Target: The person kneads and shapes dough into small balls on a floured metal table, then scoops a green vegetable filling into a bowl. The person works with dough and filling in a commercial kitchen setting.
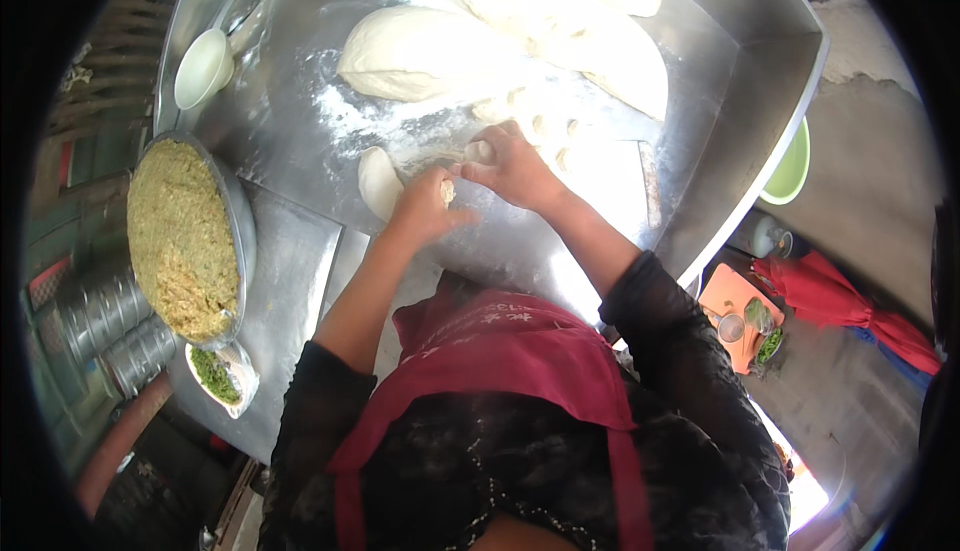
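My left hand is closed around a roll of dough, whose smooth end lies on the metal worktop while a torn end shows by the thumb. Just right of it, my right hand grips a small dough piece between thumb and bent fingers. The two hands nearly meet at the fingertips. Beyond the right hand lie several small dough pieces on the floured steel worktop, partly washed out by glare. Farther back rest large dough masses.
A heaped basin of greenish filling stands left, near a bowl of chopped greens. A pale green bowl sits at the worktop's far left. A dough scraper lies right, inside the raised metal rim.
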### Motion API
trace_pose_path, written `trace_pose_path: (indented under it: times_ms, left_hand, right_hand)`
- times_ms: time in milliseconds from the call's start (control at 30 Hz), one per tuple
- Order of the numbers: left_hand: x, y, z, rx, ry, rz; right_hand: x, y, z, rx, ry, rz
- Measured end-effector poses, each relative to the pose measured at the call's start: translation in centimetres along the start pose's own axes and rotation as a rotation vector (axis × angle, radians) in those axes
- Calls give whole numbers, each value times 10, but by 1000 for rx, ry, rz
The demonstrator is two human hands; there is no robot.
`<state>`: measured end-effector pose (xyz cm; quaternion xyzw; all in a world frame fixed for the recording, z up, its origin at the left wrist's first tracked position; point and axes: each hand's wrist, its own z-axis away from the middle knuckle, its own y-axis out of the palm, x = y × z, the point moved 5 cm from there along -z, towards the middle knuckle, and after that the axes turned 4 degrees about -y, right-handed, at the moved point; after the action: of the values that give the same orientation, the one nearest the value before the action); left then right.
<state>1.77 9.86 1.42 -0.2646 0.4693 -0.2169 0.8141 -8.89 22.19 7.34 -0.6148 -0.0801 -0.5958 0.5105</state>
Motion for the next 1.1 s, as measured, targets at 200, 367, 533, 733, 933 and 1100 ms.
trace_pose_path:
  times_ms: [200, 367, 533, 733, 933, 1100]
  left_hand:
    - [-8, 7, 17, -41, 160, -17]
    - [-4, 11, 19, -71, 155, 59]
    - [-5, 8, 24, -111, 103, 188]
    - [-14, 5, 24, -53, 114, 156]
    - [-19, 11, 23, -28, 179, 56]
    - [-17, 14, 26, -50, 190, 48]
  right_hand:
    - [-24, 36, -38, 69, -178, 655]
    - [-7, 38, -25, -23, -257, 799]
    - [-7, 34, 51, -203, -524, 324]
    - [-75, 38, 95, -149, -250, 339]
    - [-86, 44, 93, -186, -272, 320]
    - [-81, 39, 92, -158, -260, 331]
